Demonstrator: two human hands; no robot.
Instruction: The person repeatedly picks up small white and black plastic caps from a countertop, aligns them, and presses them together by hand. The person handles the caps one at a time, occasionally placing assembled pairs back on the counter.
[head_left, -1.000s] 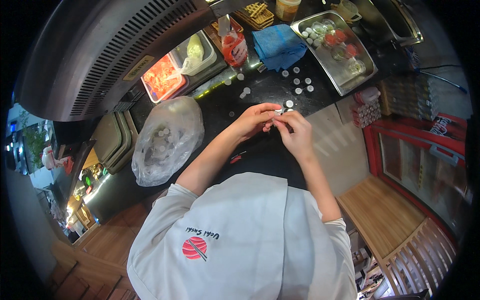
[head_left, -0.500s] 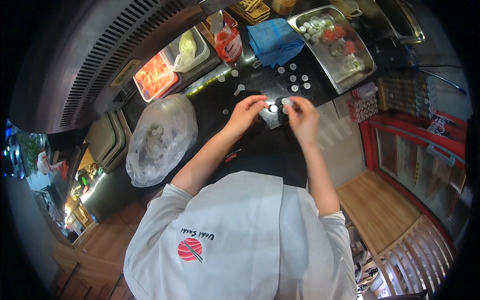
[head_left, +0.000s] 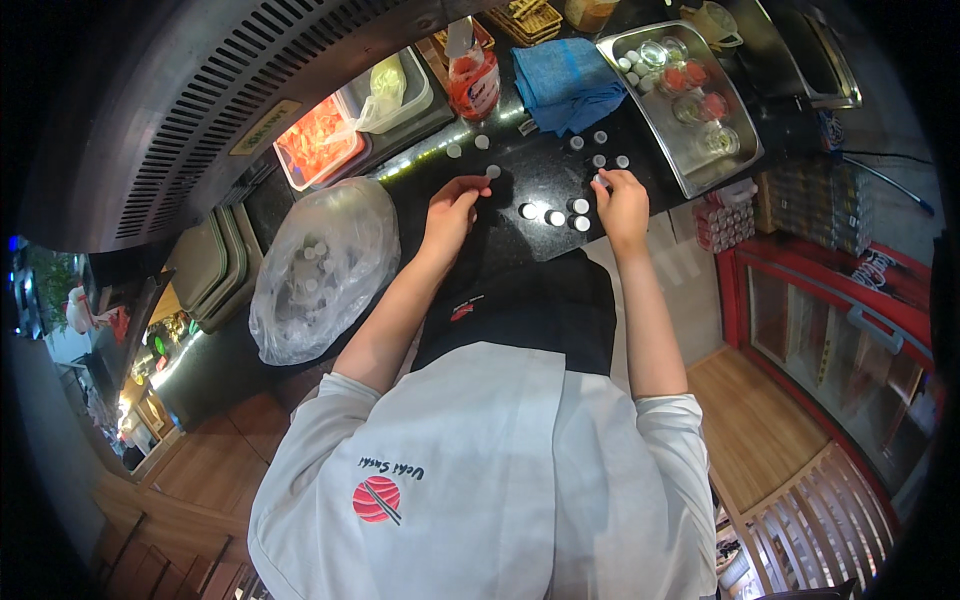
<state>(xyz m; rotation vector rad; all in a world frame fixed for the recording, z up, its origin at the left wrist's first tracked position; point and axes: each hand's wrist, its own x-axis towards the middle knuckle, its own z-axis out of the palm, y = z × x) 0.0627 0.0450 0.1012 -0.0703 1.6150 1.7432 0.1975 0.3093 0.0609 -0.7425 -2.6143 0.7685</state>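
Note:
On the black counter stand several small dark bottles (head_left: 555, 218) with round white caps, one row nearest me and a second group (head_left: 599, 161) farther back. My right hand (head_left: 627, 208) has thumb and fingers closed around a white-topped bottle (head_left: 600, 180) at the near side of that back group. To the left, my left hand (head_left: 453, 212) pinches a small whitish piece (head_left: 493, 172) with thumb and forefinger; its exact kind is too small to tell. Two more pale pieces (head_left: 482, 142) lie beyond that hand.
A clear plastic bag (head_left: 325, 270) of small pieces lies left. Behind are a tub of orange-pink slices (head_left: 320, 140), a red-labelled bottle (head_left: 473, 85) and a blue cloth (head_left: 567, 84). At right, a steel tray (head_left: 692, 174) holds glass jars. A vented metal hood (head_left: 200, 110) overhangs the upper left.
My left hand has moved left from the near bottles to the pale piece. My right hand has left the near bottles and reached farther back and right. The view has shifted slightly.

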